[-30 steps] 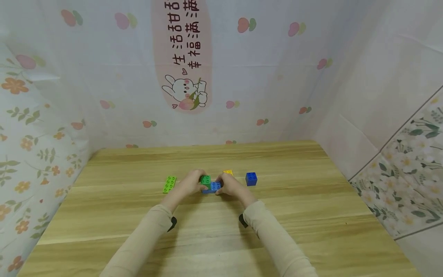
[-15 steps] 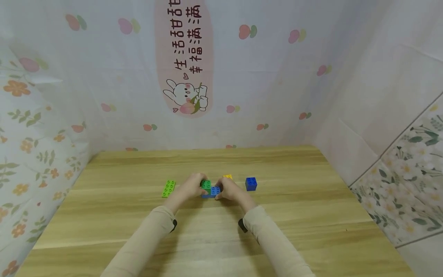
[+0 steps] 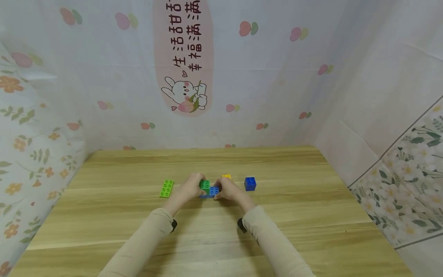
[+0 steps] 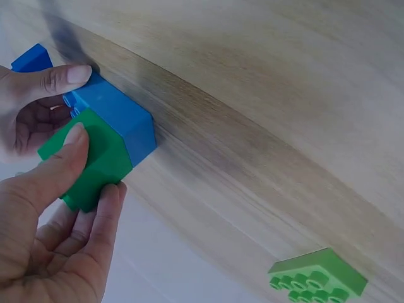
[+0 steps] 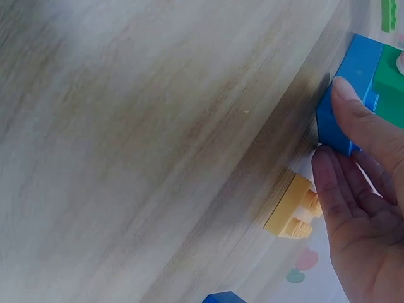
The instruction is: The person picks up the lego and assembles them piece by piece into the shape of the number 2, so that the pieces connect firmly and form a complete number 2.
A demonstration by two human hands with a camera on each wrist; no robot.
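"Anything different from a second ago?"

"Barely. The green block (image 3: 205, 187) is still on the left end of the blue block (image 3: 214, 190), which seems to rest on the table (image 3: 214, 246)."

"And the hands?"

"Both stay put. The left hand (image 3: 191, 187) pinches the green block, thumb against fingers; the right hand (image 3: 226, 188) pinches the blue block's right end, where bare studs show."

"So what does that tell you?"

"I'd say they're steadying the join. I see no gap, but I can't tell how firmly it's pressed."

"The other pieces?"

"Untouched. Lime plate (image 3: 167, 188) off left, yellow brick (image 3: 226, 176) just behind the right hand, partly hidden, and blue cube (image 3: 250, 184) to its right."
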